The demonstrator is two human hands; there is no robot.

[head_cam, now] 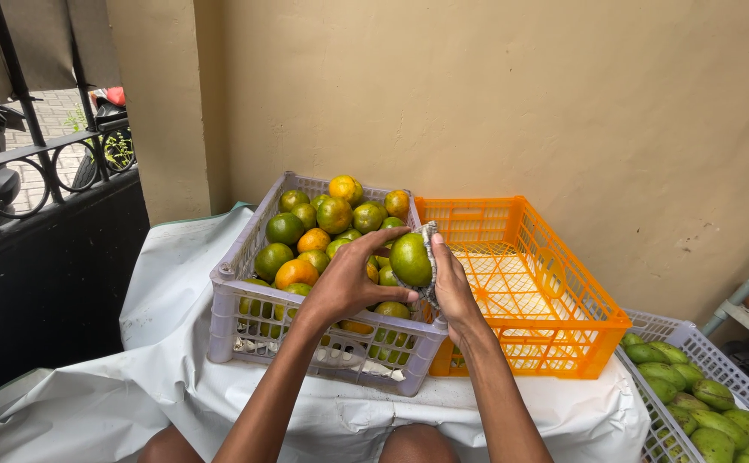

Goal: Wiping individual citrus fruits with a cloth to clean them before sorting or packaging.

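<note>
Left hand [348, 287] pinches a smooth green orange [410, 260], held upright, long axis vertical, above the grey lattice crate [228, 321] of citrus. Right hand [453, 287] presses a patterned cloth [430, 249] against its side, grip wrapped close. Orange plastic crate [554, 317] sits alongside on the white-draped bench [177, 257].

A white-covered table [177, 377] carries a grey crate [237, 317] and an orange crate [563, 330].
</note>
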